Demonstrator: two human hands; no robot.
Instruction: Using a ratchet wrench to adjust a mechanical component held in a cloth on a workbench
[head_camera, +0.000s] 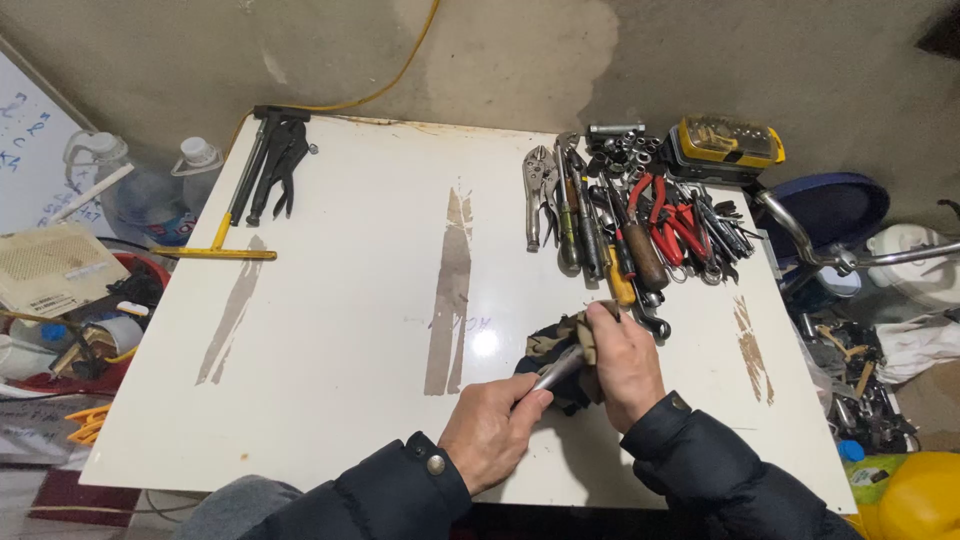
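The person is leaning over a white bench (350, 300) with worn brown streaks in its surface. The left hand (492, 428) is closing its grip around the lower end of a slim shiny metal tool (558, 369), which is lying slantwise near the front edge of the bench, right of the middle. The right hand (624, 362) is gripping a dark, mottled rag (548, 342) and pressing it around the upper end of that tool, so the tip is hidden inside the cloth; what kind of tool it is cannot be told. Both hands are coming out of dark padded sleeves.

Just beyond the right hand a heap of hand tools (625, 215) is lying toward the far right of the bench: locking pliers, screwdrivers with wooden and yellow handles, red-handled pliers, spanners and loose sockets. Behind the heap a yellow and black bit case (728, 143) is sitting at the back edge. At the far left corner a black clamp-like tool (275, 160) is resting beside a yellow bar (215, 252), well apart from the hands. Plastic bottles (150, 185) are standing off the left side of the bench.
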